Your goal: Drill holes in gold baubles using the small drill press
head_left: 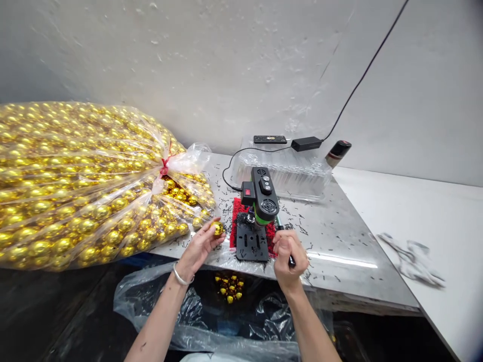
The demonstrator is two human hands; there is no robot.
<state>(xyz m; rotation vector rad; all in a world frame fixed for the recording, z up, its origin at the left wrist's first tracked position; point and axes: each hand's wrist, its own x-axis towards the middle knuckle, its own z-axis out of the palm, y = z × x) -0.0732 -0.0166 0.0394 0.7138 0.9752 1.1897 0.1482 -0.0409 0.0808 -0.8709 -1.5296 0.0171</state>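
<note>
My left hand, with a bangle at the wrist, pinches a shiny gold bauble between thumb and fingers, just left of a small black bench machine. The machine's upright head has fan grilles, buttons and a green band, above a slotted black base plate. My right hand is wrapped round the black-gripped lever handle at the machine's right side. Beneath the base lies a red mat strewn with tiny black bits.
A huge tied clear bag of gold baubles fills the left. Several baubles lie in an open plastic bag below the table edge. Behind stand clear plastic trays, a power adapter and a dark-capped can. Gloves lie right.
</note>
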